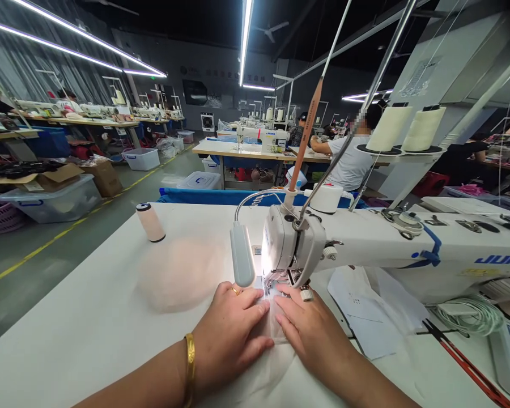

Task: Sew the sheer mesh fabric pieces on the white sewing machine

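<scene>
My left hand (233, 323) lies flat on a thin, pale, see-through fabric (276, 334), just left of the presser foot (268, 287). Pressing the same fabric from the right is my right hand (310, 323), its fingers stretched toward the needle area. Both hands have their fingers spread, and the fabric runs between them under the lit head of a white sewing machine (295, 238). A grey lamp (242, 255) hangs over the left fingertips. Further left on the table rests a crumpled heap of sheer peach fabric (178, 275).
A peach thread cone (150, 222) stands at the table's back left. To the right lie white paper pieces (365, 317), red-handled tweezers (467, 362) and a coil of pale cord (467, 317). Two cream thread cones (389, 129) stand above the machine. Co-workers sit at other machines beyond.
</scene>
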{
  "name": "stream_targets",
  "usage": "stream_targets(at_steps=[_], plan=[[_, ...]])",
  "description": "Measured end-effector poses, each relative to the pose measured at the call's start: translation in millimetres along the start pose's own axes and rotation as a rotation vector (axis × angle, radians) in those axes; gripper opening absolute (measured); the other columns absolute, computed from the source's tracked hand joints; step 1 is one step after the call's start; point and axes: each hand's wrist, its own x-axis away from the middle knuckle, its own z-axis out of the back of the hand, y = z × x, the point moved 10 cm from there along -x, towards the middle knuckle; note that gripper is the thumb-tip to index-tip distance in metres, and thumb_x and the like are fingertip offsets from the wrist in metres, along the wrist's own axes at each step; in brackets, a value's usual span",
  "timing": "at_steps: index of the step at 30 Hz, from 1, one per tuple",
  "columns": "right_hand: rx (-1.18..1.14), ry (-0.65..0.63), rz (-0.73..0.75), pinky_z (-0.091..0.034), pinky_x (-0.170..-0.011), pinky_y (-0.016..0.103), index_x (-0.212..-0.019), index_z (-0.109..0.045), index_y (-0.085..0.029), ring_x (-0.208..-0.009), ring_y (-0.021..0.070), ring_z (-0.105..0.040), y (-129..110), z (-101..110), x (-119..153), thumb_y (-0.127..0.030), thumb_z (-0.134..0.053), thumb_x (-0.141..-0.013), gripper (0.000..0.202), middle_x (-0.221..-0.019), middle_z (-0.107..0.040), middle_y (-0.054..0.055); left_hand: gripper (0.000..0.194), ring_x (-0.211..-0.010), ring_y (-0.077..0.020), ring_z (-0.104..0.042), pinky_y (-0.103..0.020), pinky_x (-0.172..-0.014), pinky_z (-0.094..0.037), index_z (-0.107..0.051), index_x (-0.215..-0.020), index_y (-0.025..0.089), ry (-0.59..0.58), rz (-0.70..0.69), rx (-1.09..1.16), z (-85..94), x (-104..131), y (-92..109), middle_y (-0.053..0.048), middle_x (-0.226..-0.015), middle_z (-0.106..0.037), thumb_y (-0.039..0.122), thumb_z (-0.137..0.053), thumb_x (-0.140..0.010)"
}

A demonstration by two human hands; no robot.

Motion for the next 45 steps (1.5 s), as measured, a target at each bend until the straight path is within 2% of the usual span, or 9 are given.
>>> stream_targets(at_steps=[2,5,9,12,16,22,27,35,45], plan=[[-0.074,-0.099,0.046,-0.055,-0.096,0.050,-0.112,-0.071,-0.020,-0.110,0.0331,-0.064,-9,5,4,-0.022,-0.070,-0.097,0.015,-0.127,-0.070,0.011,0.048,-0.111,-0.0352,-0.059,-0.052,-0.095,-0.044,-0.067,-0.117,0.025,-0.112,-0.013,0.056,-1.6,9,8,-0.009,-0.125,-0.067,0.048,-0.083,-0.078],[-0.178,-0.252,0.088,-0.055,-0.098,0.045,-0.112,-0.069,-0.024,-0.114,0.0319,-0.062,-19,8,10,-0.045,-0.094,-0.077,0.048,-0.131,-0.067,0.007,0.080,-0.119,-0.0392,-0.056,-0.054,-0.098,-0.043,-0.057,-0.135,0.029,-0.196,-0.035,0.069,-7.1,19,17,-0.009,-0.139,-0.059,0.048,-0.089,-0.065],[-0.174,-0.220,0.166,-0.054,-0.093,0.040,-0.098,-0.066,-0.024,-0.106,0.0261,-0.064,-26,14,8,-0.028,-0.070,-0.100,0.006,-0.114,-0.071,0.005,0.014,-0.103,-0.0266,-0.060,-0.043,-0.091,-0.046,-0.059,-0.097,0.022,-0.066,0.001,0.114,-11.9,15,9,-0.005,-0.117,-0.066,0.014,-0.056,-0.086],[-0.186,-0.107,0.215,-0.052,-0.089,0.040,-0.093,-0.062,-0.024,-0.098,0.0243,-0.064,-27,17,6,-0.015,-0.048,-0.107,0.022,-0.096,-0.071,0.005,0.019,-0.077,-0.0204,-0.054,-0.033,-0.072,-0.043,-0.044,-0.078,0.022,0.082,0.001,0.171,-10.2,3,-1,-0.003,-0.084,-0.061,0.006,-0.038,-0.088],[-0.222,0.054,0.176,-0.050,-0.085,0.041,-0.087,-0.055,-0.023,-0.092,0.0247,-0.063,-20,24,3,-0.013,-0.041,-0.107,0.026,-0.085,-0.069,0.003,0.016,-0.065,-0.0182,-0.045,-0.030,-0.060,-0.037,-0.033,-0.077,0.024,0.114,0.092,0.267,-12.6,-11,-15,0.000,-0.074,-0.052,0.011,-0.039,-0.085],[-0.318,0.205,0.009,-0.049,-0.077,0.035,-0.089,-0.058,-0.024,-0.086,0.0220,-0.058,-4,29,-1,-0.017,-0.041,-0.109,0.026,-0.088,-0.068,0.002,0.015,-0.068,-0.0173,-0.048,-0.029,-0.062,-0.035,-0.041,-0.071,0.021,0.140,0.093,0.331,-9.6,-23,-18,0.000,-0.073,-0.053,0.011,-0.052,-0.069],[-0.309,0.257,0.015,-0.047,-0.075,0.035,-0.085,-0.057,-0.023,-0.084,0.0222,-0.057,-2,28,-1,-0.019,-0.041,-0.109,0.030,-0.085,-0.066,0.002,0.018,-0.064,-0.0127,-0.051,-0.024,-0.059,-0.037,-0.049,-0.060,0.018,0.170,0.056,0.431,-3.0,-26,-20,0.001,-0.071,-0.054,0.009,-0.053,-0.075],[-0.262,0.180,0.041,-0.044,-0.073,0.035,-0.088,-0.058,-0.023,-0.080,0.0226,-0.056,-7,26,2,-0.016,-0.040,-0.108,0.028,-0.080,-0.064,0.002,0.032,-0.062,-0.0110,-0.045,-0.024,-0.057,-0.032,-0.050,-0.057,0.016,0.250,-0.052,0.404,2.9,-20,-14,0.001,-0.068,-0.050,0.017,-0.055,-0.088],[-0.149,-0.133,0.205,-0.038,-0.077,0.033,-0.080,-0.043,-0.022,-0.078,0.0184,-0.053,-25,14,11,-0.020,-0.049,-0.108,0.028,-0.081,-0.060,-0.001,0.028,-0.075,-0.0182,-0.046,-0.032,-0.068,-0.034,-0.062,-0.065,0.019,0.304,-0.216,0.049,4.7,11,15,-0.002,-0.075,-0.057,0.005,-0.055,-0.088]])
